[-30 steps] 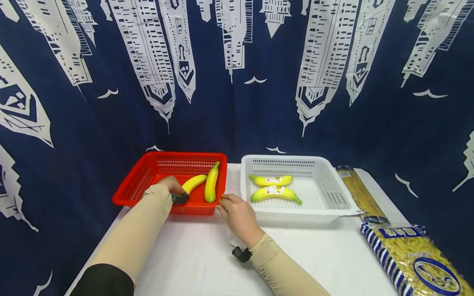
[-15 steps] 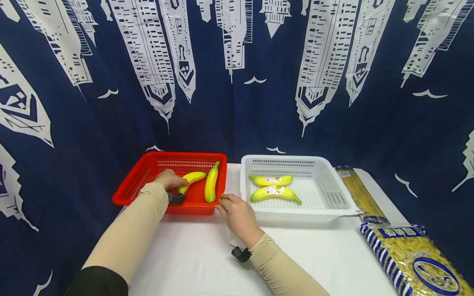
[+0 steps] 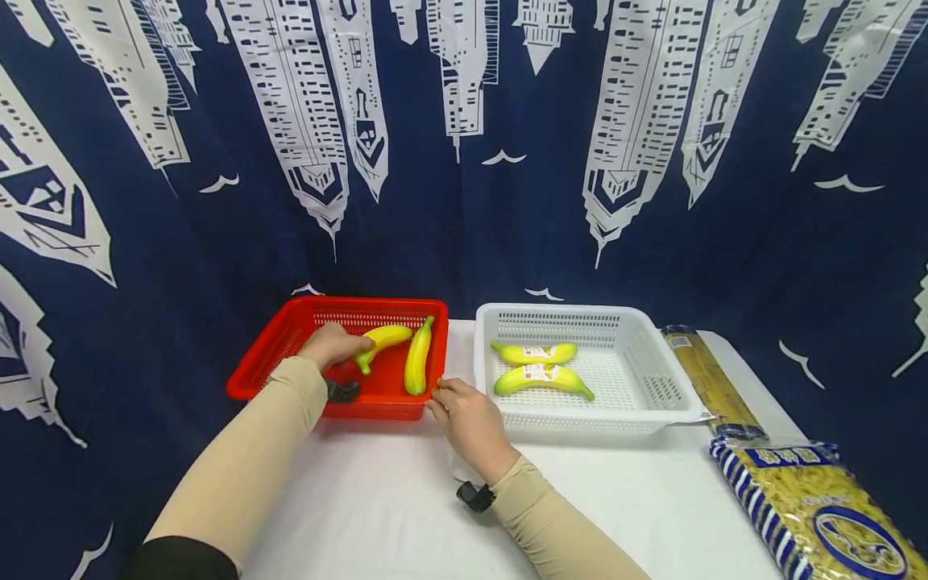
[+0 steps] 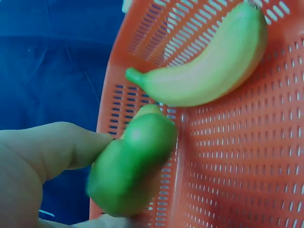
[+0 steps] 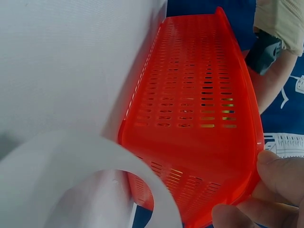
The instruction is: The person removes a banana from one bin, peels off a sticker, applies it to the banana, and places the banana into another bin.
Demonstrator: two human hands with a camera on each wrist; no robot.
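Observation:
In the head view, my left hand [image 3: 330,346] grips a yellow banana [image 3: 387,336] by its near end, over the red basket [image 3: 366,398]. The left wrist view shows that banana's green tip [image 4: 135,156] close up, between thumb and fingers. Along the basket's right side lies another banana [image 3: 418,358], apart from the held one. My right hand [image 3: 473,423] pinches the basket's front right corner. Thumb and fingers sit on either side of the red rim [image 5: 254,156] in the right wrist view.
A white basket [image 3: 500,415] stands to the right, with two labelled bananas [image 3: 540,377] inside. Further right lie a long pack of noodles or pasta [image 3: 706,374] and a striped pasta bag [image 3: 819,507]. A dark blue printed curtain [image 3: 536,242] hangs behind the white table [image 3: 406,499].
My left hand has raised the banana and shifted it away from me, and its near tip now shows below the fingers. The right hand stays at the basket corner.

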